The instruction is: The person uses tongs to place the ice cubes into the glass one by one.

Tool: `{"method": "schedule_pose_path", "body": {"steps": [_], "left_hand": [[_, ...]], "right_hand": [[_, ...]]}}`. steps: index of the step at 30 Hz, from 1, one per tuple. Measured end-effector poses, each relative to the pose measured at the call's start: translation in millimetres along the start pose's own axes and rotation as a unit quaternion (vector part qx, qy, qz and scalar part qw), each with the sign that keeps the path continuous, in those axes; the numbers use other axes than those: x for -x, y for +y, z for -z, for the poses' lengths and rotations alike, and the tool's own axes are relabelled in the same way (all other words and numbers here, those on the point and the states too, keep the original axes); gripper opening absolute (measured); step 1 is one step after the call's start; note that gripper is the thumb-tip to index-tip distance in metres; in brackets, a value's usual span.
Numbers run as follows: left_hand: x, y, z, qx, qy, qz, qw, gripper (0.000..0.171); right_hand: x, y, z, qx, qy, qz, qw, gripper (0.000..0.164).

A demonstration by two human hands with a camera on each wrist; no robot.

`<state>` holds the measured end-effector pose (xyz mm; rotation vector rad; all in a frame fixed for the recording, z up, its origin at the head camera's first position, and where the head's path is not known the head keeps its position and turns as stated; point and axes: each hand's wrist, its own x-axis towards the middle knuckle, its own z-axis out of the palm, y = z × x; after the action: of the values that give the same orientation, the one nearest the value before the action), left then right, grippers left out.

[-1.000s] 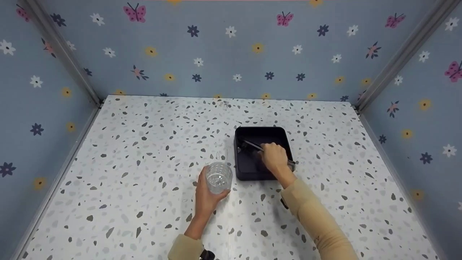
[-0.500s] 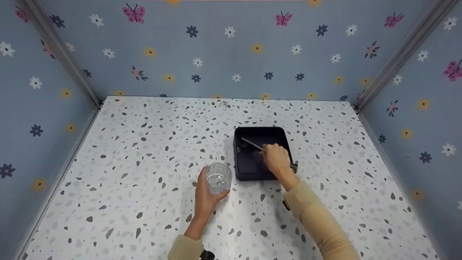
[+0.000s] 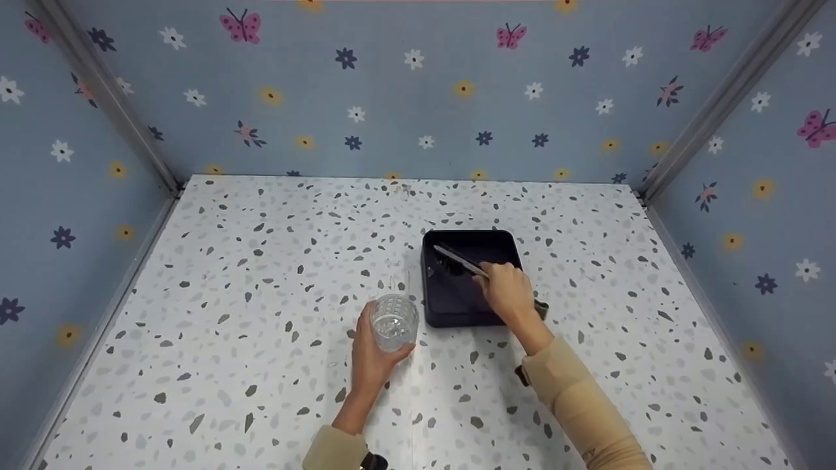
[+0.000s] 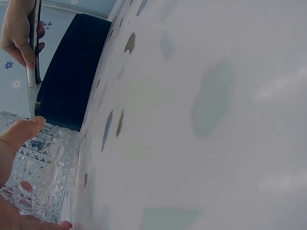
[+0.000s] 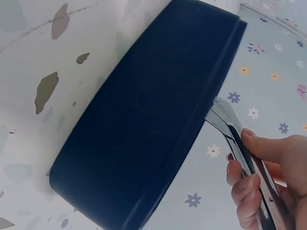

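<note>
My left hand (image 3: 372, 362) holds a clear cut-glass tumbler (image 3: 395, 320), which stands on the table left of a dark rectangular box (image 3: 464, 318). In the left wrist view, the thumb lies along the tumbler's rim and the fingers go round its patterned side. My right hand (image 3: 509, 290) grips a pair of metal tongs (image 5: 261, 184) above the box. The front part of the tongs reaches down past the box's rim, so their tips are hidden in the right wrist view. Something small and shiny lies in the dark left part of the box; its kind is unclear.
A white speckled table (image 3: 248, 313) lies beneath everything. Flower-patterned blue panels (image 3: 418, 85) stand at the back and both sides. Faint clear streaks show on the table just behind the tumbler.
My right hand has shifted slightly right and the tongs show more clearly inside the box, angled a little differently. The left hand and tumbler have hardly moved.
</note>
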<state>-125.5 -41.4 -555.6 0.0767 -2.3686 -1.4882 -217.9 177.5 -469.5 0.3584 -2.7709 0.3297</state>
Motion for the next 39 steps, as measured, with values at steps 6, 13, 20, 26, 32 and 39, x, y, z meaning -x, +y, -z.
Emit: {"method": "schedule_pose_path", "body": {"steps": [6,13,20,26,32,39], "left_hand": [[0.3,0.0,0.4,-0.007,0.002,0.003,1.0000,0.098],[0.4,-1.4,0.7,0.004,-0.002,-0.004,1.0000,0.098],[1.0,0.0,1.2,0.006,-0.010,0.004,0.9999,0.099],[0.8,1.7,1.1,-0.007,-0.011,0.016,0.9998,0.100],[1.2,1.3,1.0,-0.008,-0.009,0.013,0.9998,0.100],[1.3,1.7,0.8,-0.007,-0.008,0.010,0.9999,0.100]], "right_hand": [[8,-3,11,-0.017,0.002,0.013,1.000,0.014],[18,-9,25,-0.036,0.008,0.027,0.999,0.021],[31,-17,36,-0.049,0.029,0.056,0.997,0.019],[42,-26,45,-0.070,0.042,0.080,0.993,0.016],[51,-36,53,-0.086,0.047,0.108,0.989,0.017],[60,-46,60,-0.092,0.047,0.127,0.987,0.019]]}}
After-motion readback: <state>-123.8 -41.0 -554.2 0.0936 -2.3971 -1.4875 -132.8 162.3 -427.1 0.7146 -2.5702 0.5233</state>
